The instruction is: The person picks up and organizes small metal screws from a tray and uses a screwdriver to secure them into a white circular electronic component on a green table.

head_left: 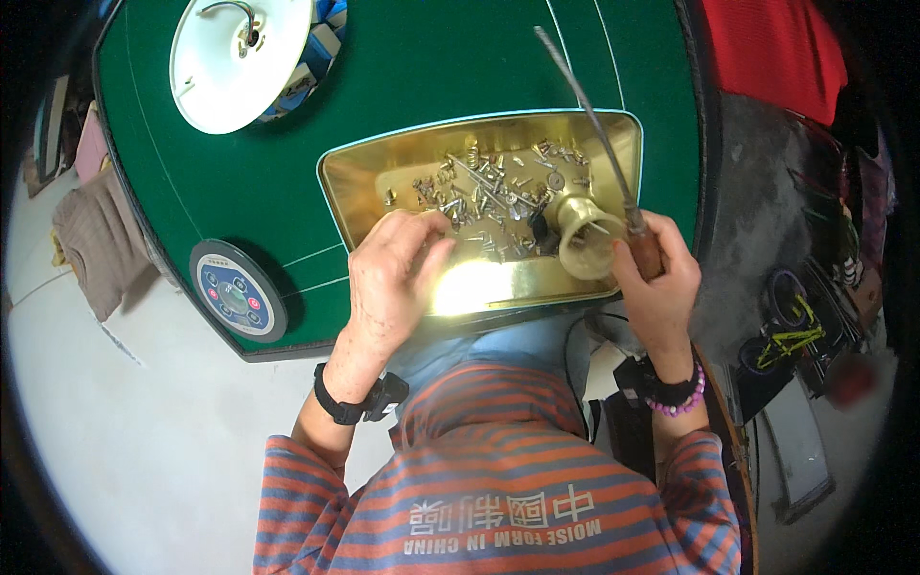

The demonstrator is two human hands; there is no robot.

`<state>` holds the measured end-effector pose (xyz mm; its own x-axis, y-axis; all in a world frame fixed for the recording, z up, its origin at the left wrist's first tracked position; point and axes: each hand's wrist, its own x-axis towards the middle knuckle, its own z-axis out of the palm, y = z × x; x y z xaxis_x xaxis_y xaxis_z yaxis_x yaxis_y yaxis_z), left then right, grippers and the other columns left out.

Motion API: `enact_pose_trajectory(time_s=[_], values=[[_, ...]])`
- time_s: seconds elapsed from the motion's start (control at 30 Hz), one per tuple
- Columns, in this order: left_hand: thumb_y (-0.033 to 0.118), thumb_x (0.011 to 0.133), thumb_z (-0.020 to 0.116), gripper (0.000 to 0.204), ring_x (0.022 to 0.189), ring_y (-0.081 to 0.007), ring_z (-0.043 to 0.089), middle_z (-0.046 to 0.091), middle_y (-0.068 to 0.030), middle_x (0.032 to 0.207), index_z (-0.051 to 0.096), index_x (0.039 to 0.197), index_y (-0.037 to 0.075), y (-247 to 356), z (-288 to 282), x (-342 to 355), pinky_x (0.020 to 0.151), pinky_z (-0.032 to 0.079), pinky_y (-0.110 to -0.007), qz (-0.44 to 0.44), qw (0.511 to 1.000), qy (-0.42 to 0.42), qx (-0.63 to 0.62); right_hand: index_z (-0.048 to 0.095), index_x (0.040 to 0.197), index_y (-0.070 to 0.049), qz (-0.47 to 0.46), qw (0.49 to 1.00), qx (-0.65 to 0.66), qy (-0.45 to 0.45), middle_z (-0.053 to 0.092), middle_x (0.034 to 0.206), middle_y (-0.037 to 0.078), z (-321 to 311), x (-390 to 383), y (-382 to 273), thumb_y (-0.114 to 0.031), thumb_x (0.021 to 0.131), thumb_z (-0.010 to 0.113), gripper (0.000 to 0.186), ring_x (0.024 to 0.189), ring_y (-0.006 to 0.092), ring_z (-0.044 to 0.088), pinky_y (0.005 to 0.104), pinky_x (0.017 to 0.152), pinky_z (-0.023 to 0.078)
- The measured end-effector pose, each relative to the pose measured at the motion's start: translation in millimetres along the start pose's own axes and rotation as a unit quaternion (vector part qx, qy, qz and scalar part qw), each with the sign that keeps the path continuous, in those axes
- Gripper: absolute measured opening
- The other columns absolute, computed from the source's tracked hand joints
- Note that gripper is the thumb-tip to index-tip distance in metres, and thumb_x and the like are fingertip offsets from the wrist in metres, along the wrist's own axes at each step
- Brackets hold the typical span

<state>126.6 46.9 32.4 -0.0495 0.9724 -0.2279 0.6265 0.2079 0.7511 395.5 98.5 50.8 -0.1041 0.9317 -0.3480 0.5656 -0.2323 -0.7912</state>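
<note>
A shiny gold metal tray (364,182) lies on the green table and holds several small screws (484,187). My left hand (393,278) reaches into the tray's near left part, fingertips pinched at the edge of the screw pile; whether a screw is between them I cannot tell. My right hand (656,278) grips the wooden handle of a long screwdriver (594,115), whose thin shaft points up and away over the tray. A cream-coloured lamp socket (585,235) rests against that same hand, over the tray's near right corner.
The green table (431,57) has a dark raised rim. A white round lamp shade (240,57) sits at its far left. A round control panel with buttons (238,290) is set in the near left edge. Red cloth (776,48) and a small bicycle model (791,335) are at right.
</note>
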Motion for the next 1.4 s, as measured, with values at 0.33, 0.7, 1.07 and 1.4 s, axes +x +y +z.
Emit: enact_pose_trajectory(time_s=[0.33,0.7,1.07,1.4], values=[[0.003,0.071,0.071,0.037,0.090,-0.0286,0.055,0.059,-0.0091,0.108,0.066,0.107,0.011,14,41,13,0.076,0.049,-0.038,0.212,0.956,0.008,0.202,0.055,0.106,0.000,-0.030,0.973,0.166,0.159,0.058,0.085,-0.001,-14,-35,15,0.004,0.086,0.061,0.022,0.070,0.0011,0.052,0.0170,0.060,0.041],[0.001,0.079,0.067,0.031,0.093,-0.0297,0.059,0.059,-0.0115,0.109,0.064,0.109,0.010,16,61,5,0.076,0.051,-0.039,0.220,0.945,0.047,0.236,0.053,0.106,-0.001,-0.051,0.946,0.290,0.134,0.059,0.089,0.000,-9,-80,48,0.001,0.086,0.063,0.023,0.075,0.0019,0.053,0.0165,0.066,0.041],[-0.008,0.073,0.071,0.023,0.083,-0.0234,0.065,0.061,-0.0108,0.093,0.068,0.092,0.004,4,43,0,0.072,0.054,-0.032,0.206,0.962,0.115,0.137,0.053,0.106,-0.001,-0.034,0.951,0.290,0.104,0.058,0.084,-0.002,-10,-59,51,0.000,0.086,0.062,0.022,0.072,0.0004,0.052,0.0155,0.063,0.039],[0.001,0.072,0.075,0.019,0.076,-0.0240,0.063,0.062,-0.0075,0.092,0.069,0.088,0.009,12,69,28,0.067,0.051,-0.033,0.164,0.954,0.122,0.220,0.053,0.106,-0.001,-0.026,0.958,0.275,0.076,0.059,0.086,-0.002,-3,-40,43,0.001,0.087,0.063,0.021,0.074,0.0010,0.053,0.0158,0.065,0.041]])
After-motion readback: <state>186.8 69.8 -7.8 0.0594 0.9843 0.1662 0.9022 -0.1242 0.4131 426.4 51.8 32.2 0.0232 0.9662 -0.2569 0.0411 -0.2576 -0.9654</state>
